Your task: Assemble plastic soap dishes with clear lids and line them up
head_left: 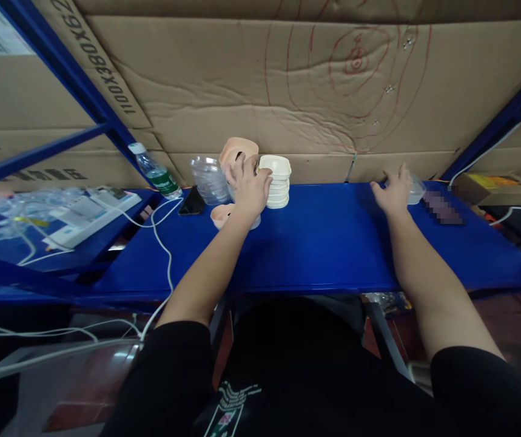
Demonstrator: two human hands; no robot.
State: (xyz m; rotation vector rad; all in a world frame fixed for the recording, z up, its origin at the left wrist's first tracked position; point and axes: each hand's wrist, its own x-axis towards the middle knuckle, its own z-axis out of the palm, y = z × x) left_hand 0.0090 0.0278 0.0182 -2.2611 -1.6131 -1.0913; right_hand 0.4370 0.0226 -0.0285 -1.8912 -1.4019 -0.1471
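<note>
My left hand [247, 188] is over the back middle of the blue table, fingers spread and bent. Its fingertips lie against the left side of a stack of cream-coloured square bowls [278, 182]; whether they press on it I cannot tell. Behind this hand is a peach-coloured moulded container [242, 146] with a dark opening, and a similar peach piece [221, 215] lies under the wrist. Further right, my right hand [395, 191] has its fingers apart beside a clear plastic container [416, 192], partly covering it. Nothing shows in its grasp.
Nested clear plastic cups [211, 181] stand left of my left hand, near a dark phone [191, 201] and a tilted water bottle [156, 173]. White cables [168, 255] run over the table's left side. Cardboard [224, 79] walls the back; a blurred flat object [443, 207] lies right.
</note>
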